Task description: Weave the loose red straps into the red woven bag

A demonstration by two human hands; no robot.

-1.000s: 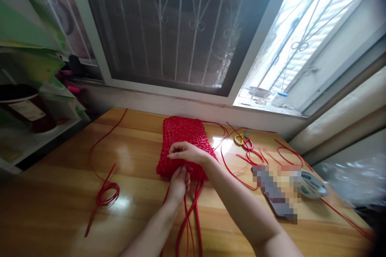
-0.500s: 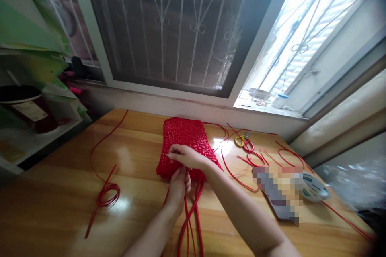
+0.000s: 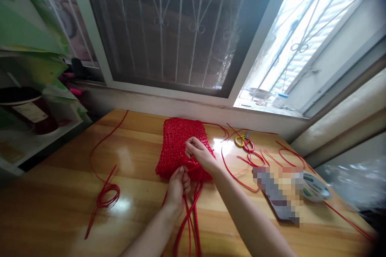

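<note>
A red woven bag (image 3: 176, 134) of net-like cord lies on the wooden table, with its near edge toward me. My left hand (image 3: 178, 184) is closed in a pinch at that near edge, thumb and forefinger pressed together on the red weave. Above the bag's right part, my right hand (image 3: 200, 153) is closed with its fingers curled in. What its fingertips hold is too small to make out. Red braided cords (image 3: 197, 225) run from the near edge, between my forearms, toward me.
On the left lies a coil of red cord (image 3: 108, 196). Scissors (image 3: 240, 141) with yellow and red handles rest among loose red cords at the right. Nearer are a blurred-out phone-like object (image 3: 279, 200) and a white spool (image 3: 315, 186). A window (image 3: 177, 28) stands behind the table.
My right hand has moved right from the bag's near middle, and its fingers are more curled. My left hand stays pinched at the near edge.
</note>
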